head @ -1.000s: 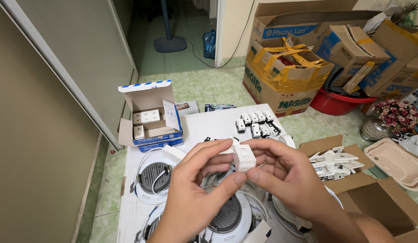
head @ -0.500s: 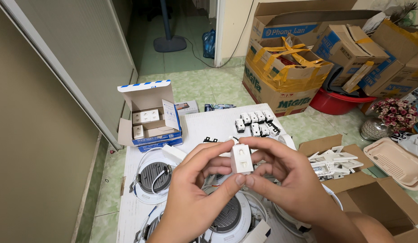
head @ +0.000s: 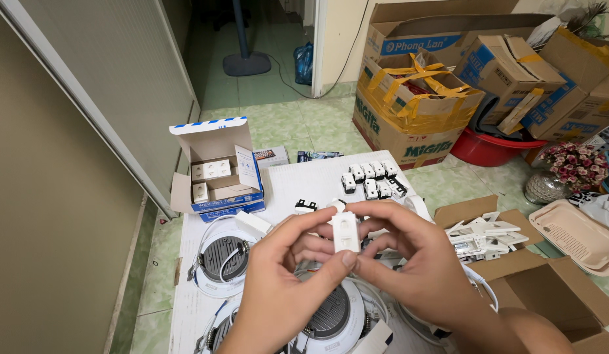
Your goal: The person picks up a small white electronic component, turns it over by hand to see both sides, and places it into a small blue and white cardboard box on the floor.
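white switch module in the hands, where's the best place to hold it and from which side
Judging by its pose, take the white switch module by its two long narrow edges, coming in from left and right. It stands upright, flat face toward the camera; the left hand and right hand already pinch it so.

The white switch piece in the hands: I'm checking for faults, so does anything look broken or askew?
Nothing stands out. The white switch piece looks whole and is held upright between the left hand and the right hand.

I see a white switch module (head: pixel 345 231), a blue-striped white box (head: pixel 216 167), a red basin (head: pixel 491 149), and mottled green floor tiles (head: pixel 285 124).
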